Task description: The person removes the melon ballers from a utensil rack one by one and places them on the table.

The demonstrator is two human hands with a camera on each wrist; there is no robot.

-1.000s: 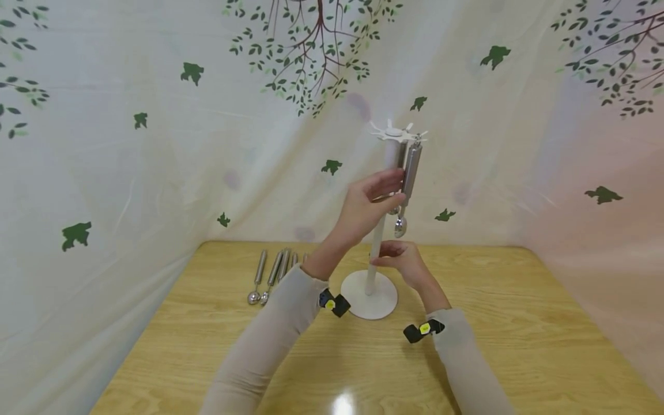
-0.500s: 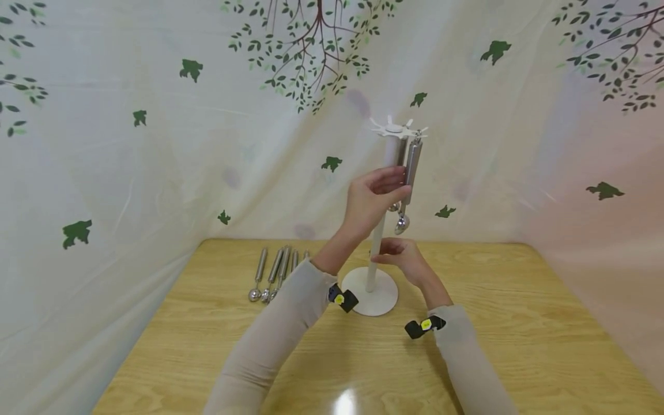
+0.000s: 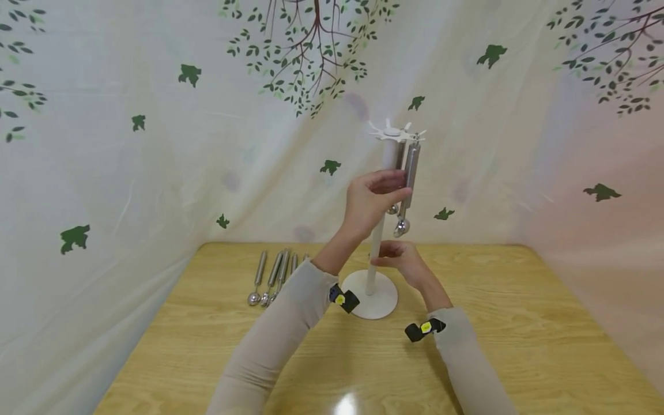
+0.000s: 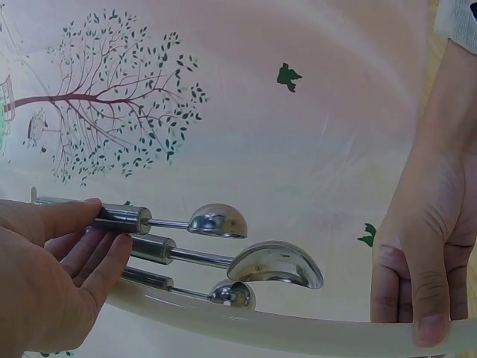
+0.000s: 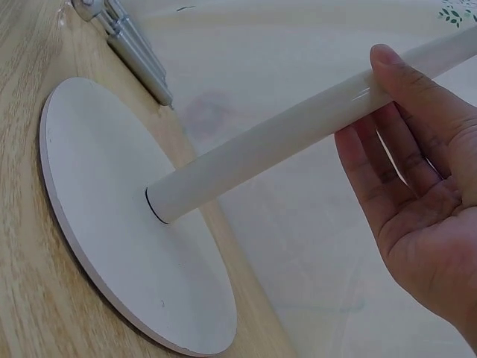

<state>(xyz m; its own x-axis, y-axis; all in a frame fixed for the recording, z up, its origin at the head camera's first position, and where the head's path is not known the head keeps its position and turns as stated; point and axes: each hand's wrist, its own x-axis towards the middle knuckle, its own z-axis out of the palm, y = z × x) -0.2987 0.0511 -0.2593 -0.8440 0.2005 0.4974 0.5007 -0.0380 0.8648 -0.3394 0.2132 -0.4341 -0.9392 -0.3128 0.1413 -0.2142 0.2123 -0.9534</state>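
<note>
A white stand with a spoked top rack (image 3: pixel 395 134) rises on a pole (image 5: pixel 276 145) from a round base (image 5: pixel 141 224). Several steel scoops with cylindrical handles hang from the rack. My left hand (image 3: pixel 365 202) pinches the handle of a melon baller (image 4: pixel 218 221) between thumb and fingers, its half-round bowl hanging below. Beside it hang a larger oval scoop (image 4: pixel 277 265) and a small scoop (image 4: pixel 232 294), in the left wrist view. Lower down, my right hand (image 5: pixel 425 164) holds the pole, thumb on one side and fingers on the other.
Several more steel scoops (image 3: pixel 259 268) lie on the wooden table (image 3: pixel 519 323) left of the stand, partly hidden by the left forearm. Behind the table hangs a pale cloth backdrop (image 3: pixel 270 190) printed with leaves and birds.
The left hand has shifted slightly right and its thumb has come over the hanging handle. The right hand keeps its place on the pole.
</note>
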